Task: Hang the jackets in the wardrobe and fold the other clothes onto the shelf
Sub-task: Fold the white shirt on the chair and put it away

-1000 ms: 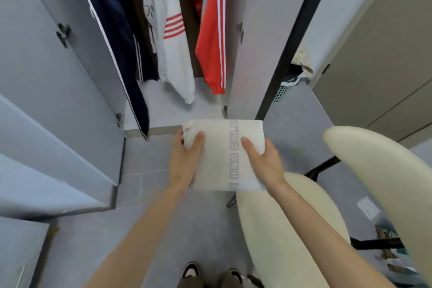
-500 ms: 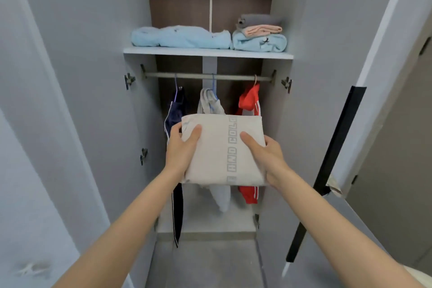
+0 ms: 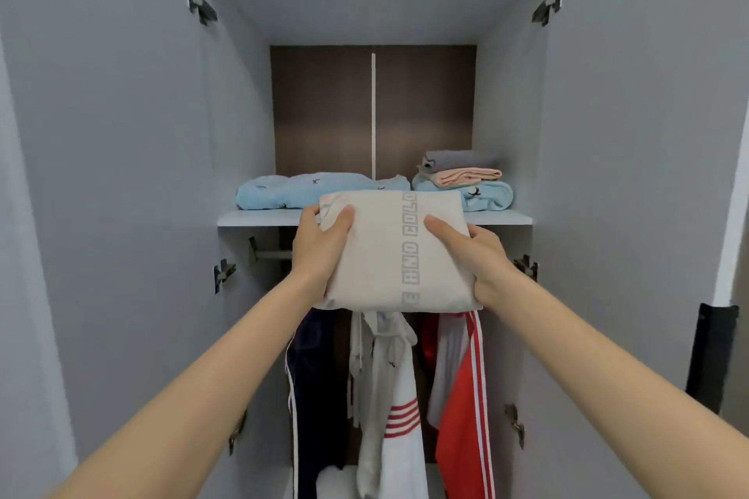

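While left hand (image 3: 320,251), right hand (image 3: 484,261) pinch folded garment (image 3: 389,251), fingers hidden (rail (image 3: 272,254) mostly).

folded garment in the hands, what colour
Cream garment with a grey band of block lettering; head view.

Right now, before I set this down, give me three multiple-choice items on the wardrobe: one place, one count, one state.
1. Relative to the white wardrobe shelf, where is the stack of grey, peach and light-blue folded cloths? A on its left end; B on its right end; C under it.
2. How many jackets hang below that shelf? A three; B one; C five.
3. The folded cream cloth with grey lettering is: A on a hanger; B lying untouched; C held in both hands.
Answers: B, it sits by the right wall; A, navy jacket, white jacket, red jacket; C, the left hand and right hand grip its sides.
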`<state>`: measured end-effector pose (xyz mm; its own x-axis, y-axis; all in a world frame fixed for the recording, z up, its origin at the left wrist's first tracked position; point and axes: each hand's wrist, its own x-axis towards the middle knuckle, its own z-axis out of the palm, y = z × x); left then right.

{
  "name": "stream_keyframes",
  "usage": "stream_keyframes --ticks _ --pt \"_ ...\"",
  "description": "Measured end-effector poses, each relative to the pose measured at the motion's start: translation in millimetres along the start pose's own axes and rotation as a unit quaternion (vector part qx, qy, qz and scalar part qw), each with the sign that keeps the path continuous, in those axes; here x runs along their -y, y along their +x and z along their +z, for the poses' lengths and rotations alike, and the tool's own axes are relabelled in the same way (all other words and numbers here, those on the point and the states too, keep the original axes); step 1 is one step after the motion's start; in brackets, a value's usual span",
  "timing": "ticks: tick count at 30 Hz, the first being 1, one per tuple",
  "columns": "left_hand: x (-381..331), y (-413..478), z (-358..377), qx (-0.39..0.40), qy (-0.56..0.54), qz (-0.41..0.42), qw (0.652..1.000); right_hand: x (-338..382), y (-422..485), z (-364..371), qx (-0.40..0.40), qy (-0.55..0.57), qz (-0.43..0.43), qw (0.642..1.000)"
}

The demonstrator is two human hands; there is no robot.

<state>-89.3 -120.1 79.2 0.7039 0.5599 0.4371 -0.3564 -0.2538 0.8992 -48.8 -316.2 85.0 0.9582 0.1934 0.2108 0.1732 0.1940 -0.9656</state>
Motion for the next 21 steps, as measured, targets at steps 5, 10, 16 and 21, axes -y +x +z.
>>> stream_keyframes --ticks 5,10,16,21 --pt "-14.0 90.0 59.3 0.009 -0.025 0.020 0.999 39.5 97.9 -13.0 0.005 -0.007 -0.034 0.999" --pt "-32.3 182.7 115.0 0.008 -0.027 0.056 0.998 85.6 200.2 -25.0 -0.001 -0.059 -0.079 0.995" --pt "-39.2 275.2 171.2 0.002 0.004 0.104 0.995 116.6 301.8 -31.3 -0.023 -0.119 -0.143 0.982" --pt "-25.5 344.5 212.8 0.005 0.017 0.138 0.990 121.9 376.9 -38.7 -0.052 -0.168 -0.172 0.969"
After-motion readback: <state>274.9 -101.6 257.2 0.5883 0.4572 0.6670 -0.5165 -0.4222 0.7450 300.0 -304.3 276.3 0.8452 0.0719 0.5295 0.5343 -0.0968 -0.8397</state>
